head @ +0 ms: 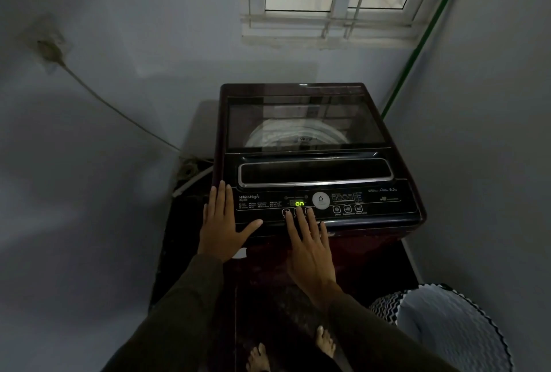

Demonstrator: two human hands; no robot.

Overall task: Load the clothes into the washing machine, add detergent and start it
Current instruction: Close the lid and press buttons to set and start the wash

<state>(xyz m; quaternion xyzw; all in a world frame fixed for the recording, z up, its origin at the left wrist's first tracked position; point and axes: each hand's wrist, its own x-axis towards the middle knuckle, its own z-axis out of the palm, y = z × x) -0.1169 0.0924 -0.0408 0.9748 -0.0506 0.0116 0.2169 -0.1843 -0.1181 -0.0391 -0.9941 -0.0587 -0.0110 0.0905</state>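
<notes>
Washing machine (313, 169) in the corner, lid shut, its drum dim behind tinted glass and the contents unreadable. Right hand (310, 254), fingers straight, hides buttons below the lit display (299, 203). Left hand (222, 228) lies flat on the panel's end. Patterned basket (384, 309) sits lower right, cut off.

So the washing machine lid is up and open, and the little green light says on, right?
Not quite. In the head view the lid of the washing machine is down and shut; the drum shows through its glass. The little green display does say on.
</notes>
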